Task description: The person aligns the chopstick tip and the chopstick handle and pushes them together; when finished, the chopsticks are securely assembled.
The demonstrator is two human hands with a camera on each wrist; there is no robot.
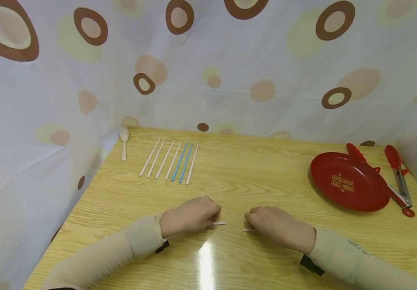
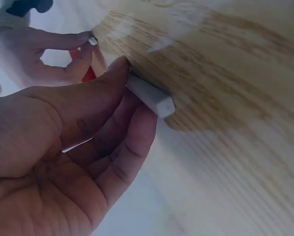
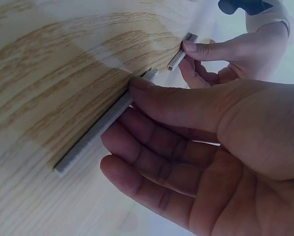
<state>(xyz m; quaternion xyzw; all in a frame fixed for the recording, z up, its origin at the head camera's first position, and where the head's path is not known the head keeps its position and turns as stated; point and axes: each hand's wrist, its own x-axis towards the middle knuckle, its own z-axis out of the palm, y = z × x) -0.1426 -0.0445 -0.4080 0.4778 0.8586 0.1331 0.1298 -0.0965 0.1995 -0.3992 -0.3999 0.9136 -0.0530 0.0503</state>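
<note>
Over the near middle of the table, my left hand (image 1: 195,213) pinches a short white stick (image 2: 149,96) between thumb and fingers. The stick's squared end juts past the fingertips toward the other hand. A little to the right, my right hand (image 1: 282,225) pinches a second white stick (image 3: 95,130), thumb on top and its other fingers curled loosely below. This stick runs out on both sides of the thumb in the right wrist view, close along the wood. A small gap separates the facing ends of the two sticks in the head view.
Behind the left hand lies a row of several white sticks (image 1: 164,160) and two blue sticks (image 1: 179,162). A pale spoon (image 1: 124,141) lies at the far left corner. At right sits a shallow red dish (image 1: 368,181) with gold characters, beside red-tipped tongs (image 1: 399,173). A patterned curtain (image 1: 237,56) borders the table.
</note>
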